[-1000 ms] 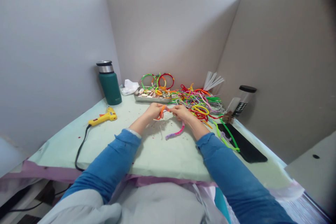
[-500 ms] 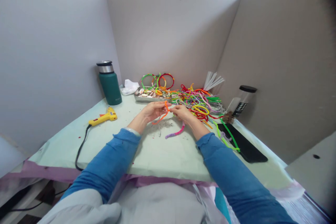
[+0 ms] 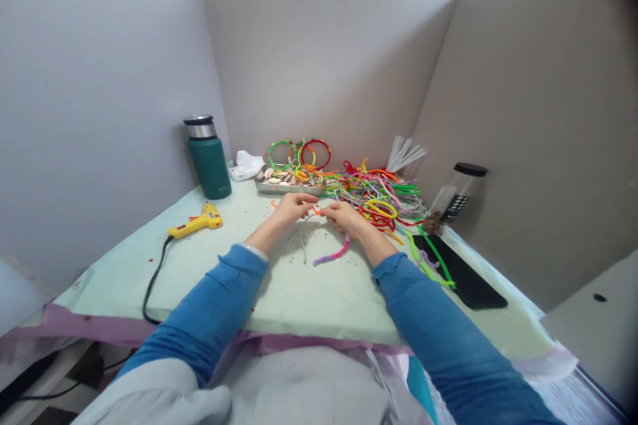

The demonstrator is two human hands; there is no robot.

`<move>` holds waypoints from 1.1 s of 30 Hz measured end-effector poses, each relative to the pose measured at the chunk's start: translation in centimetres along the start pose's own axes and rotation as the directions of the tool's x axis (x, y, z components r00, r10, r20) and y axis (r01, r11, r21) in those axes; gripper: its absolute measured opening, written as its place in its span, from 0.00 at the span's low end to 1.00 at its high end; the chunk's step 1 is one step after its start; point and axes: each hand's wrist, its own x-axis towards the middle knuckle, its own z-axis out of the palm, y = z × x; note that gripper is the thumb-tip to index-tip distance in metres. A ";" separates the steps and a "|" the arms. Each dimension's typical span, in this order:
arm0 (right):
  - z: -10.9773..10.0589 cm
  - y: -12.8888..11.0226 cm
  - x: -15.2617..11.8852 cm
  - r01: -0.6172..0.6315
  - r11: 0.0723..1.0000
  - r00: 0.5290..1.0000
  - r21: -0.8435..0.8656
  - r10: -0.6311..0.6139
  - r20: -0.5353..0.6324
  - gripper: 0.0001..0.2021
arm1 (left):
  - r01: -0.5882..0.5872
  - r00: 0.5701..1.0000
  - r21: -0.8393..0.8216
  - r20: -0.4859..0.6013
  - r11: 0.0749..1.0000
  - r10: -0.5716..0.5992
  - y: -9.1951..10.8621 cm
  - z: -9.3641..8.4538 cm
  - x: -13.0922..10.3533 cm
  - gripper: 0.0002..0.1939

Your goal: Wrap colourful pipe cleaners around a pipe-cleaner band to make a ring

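Observation:
An orange pipe cleaner (image 3: 317, 211) runs between my two hands above the middle of the table. My left hand (image 3: 295, 207) pinches it, and one orange end sticks out behind the fingers on the far left. My right hand (image 3: 341, 214) grips the same piece with thumb and forefinger closed. Below the right hand a pink and purple pipe cleaner (image 3: 331, 257) hangs down or lies on the table; its upper end is hidden by the hand. A thin pale strand (image 3: 304, 249) lies on the cloth beneath my hands, among dark specks.
A yellow glue gun (image 3: 197, 222) with a black cord and a green bottle (image 3: 209, 163) stand left. Behind are a metal tray (image 3: 289, 188) of shells, colourful rings (image 3: 316, 141) and a heap of pipe cleaners (image 3: 373, 186). At right are a black phone-like slab (image 3: 478, 285) and a clear jar (image 3: 463, 192).
The orange pipe cleaner's loop between the hands has turned down, and its loose end now points out to the left behind my left hand. The right hand has barely moved.

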 end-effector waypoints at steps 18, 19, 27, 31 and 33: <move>-1.5 0.7 0.9 -0.058 0.951 0.949 0.303 -0.042 0.314 0.13 | -0.124 0.988 0.181 0.114 0.976 0.104 -0.3 -0.1 -0.1 0.13; -1.6 0.7 1.0 -0.079 0.941 0.941 0.329 -0.038 0.335 0.12 | -0.115 0.989 0.166 0.116 0.979 0.096 -0.4 -0.1 -0.1 0.13; -1.7 0.2 1.0 -0.229 0.856 0.918 0.463 0.032 0.396 0.08 | -0.042 0.991 -0.105 0.122 0.994 0.055 -0.1 0.5 -0.3 0.11; -1.7 -0.2 0.7 -0.232 0.832 0.926 0.505 0.029 0.377 0.08 | -0.045 0.990 -0.184 0.124 0.982 0.068 -0.2 0.8 -0.4 0.16; -1.6 -0.3 0.7 -0.239 0.819 0.926 0.521 0.030 0.376 0.08 | -0.064 0.991 -0.191 0.106 0.980 0.085 -0.3 0.8 -0.3 0.19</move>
